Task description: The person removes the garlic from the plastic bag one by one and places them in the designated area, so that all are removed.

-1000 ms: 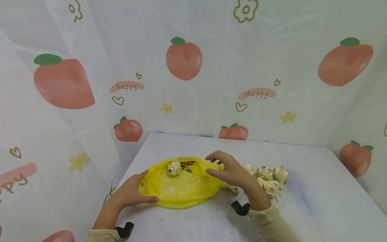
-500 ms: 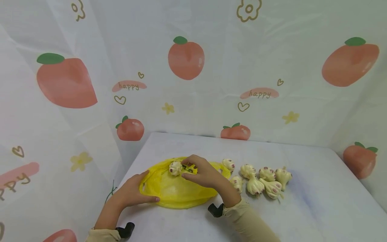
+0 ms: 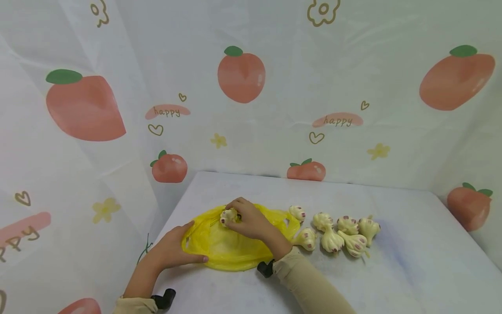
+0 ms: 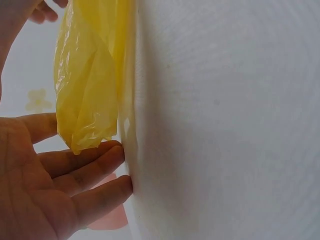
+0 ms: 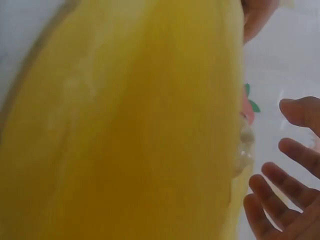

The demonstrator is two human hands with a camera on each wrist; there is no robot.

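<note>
A yellow plastic bag [image 3: 219,244] lies spread on the table, its mouth facing me, with a garlic bulb [image 3: 228,217] at it. At the bag's left end is my left hand [image 3: 172,246], thumb in front; in the left wrist view its straight fingers [image 4: 95,172] lie against the bag's edge and the table. My right hand [image 3: 249,220] reaches over the bag, thumb and fingers on either side of that bulb. In the right wrist view the fingers [image 5: 285,185] are spread and loosely bent beside the bulb [image 5: 244,150], which the bag partly hides.
Several more garlic bulbs [image 3: 332,241] lie in a loose group right of the bag, one bulb [image 3: 306,239] close to its right end. Behind the white table [image 3: 400,279] hangs a printed white cloth [image 3: 270,131]. A green string [image 3: 145,247] shows at the left.
My right hand has moved left from the bag's right end to the garlic bulb at its mouth. The left hand has stayed at the bag's left end.
</note>
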